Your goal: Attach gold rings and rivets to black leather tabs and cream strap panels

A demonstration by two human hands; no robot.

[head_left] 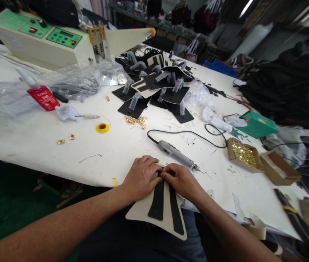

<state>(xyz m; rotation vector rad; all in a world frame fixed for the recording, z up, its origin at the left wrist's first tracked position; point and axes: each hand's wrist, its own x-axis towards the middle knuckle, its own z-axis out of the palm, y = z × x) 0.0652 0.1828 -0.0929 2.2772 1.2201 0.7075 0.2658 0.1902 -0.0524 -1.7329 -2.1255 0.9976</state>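
Observation:
A cream panel with black stripes [146,209] lies partly over the table's front edge and my lap. My left hand [142,178] rests on its upper part, the thumb on a black stripe and the fingers curled over the far edge. My right hand [181,181] pinches at the panel's upper middle, its fingertips meeting my left fingers; any small part between them is hidden. Just beyond the hands lies a grey electric screwdriver [177,153] with a black cord.
On the white table [121,153] are a pile of black panels [167,92], gold hardware [136,122], yellow tape [102,128], a red bottle [43,97], a box of gold pieces [244,154], a green box [259,123] and a control machine [45,42].

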